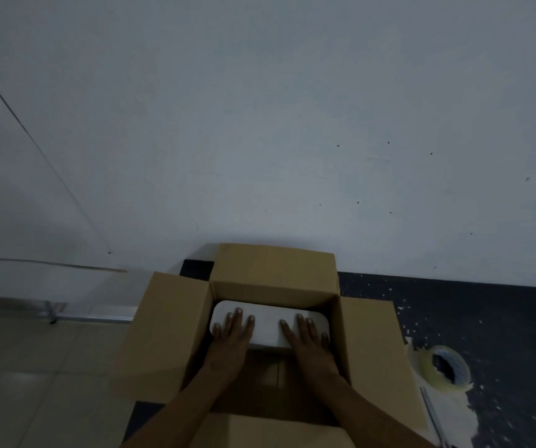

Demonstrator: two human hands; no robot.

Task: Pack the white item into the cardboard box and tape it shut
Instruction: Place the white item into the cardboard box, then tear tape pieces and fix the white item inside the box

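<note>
the left hand [232, 333] and the right hand [308, 336] lay flat on top of the white item [266, 328], fingers straight and spread, gripping nothing. the hands were apart, one toward each end of it. both forearms reached in over the near flap [260, 431] at 6 o'clock.

the white item, a rounded-cornered block, sat inside the cardboard box [273, 287], pushed toward the 12 o'clock wall. bare box floor showed on its 6 o'clock side. that gap looked like the main risk: with nothing filling it, the item would probably slide once the box was lifted or tilted. it could not be told whether the item lay fully flat on the bottom, and if it did not, uneven pressing could cock it against a wall.

all four flaps stood open. the left flap [166, 334] at 9 o'clock hung out past the edge of the dark speckled surface [502, 318], above the tiled floor [34, 383], so a hard push on that side might shift or tip the box.

the tape roll [447, 367] lay at 4 o'clock, just beyond the right flap [370, 350]. folding that flap carelessly could knock it, and the dim light would make the tape's loose end hard to find.
</note>
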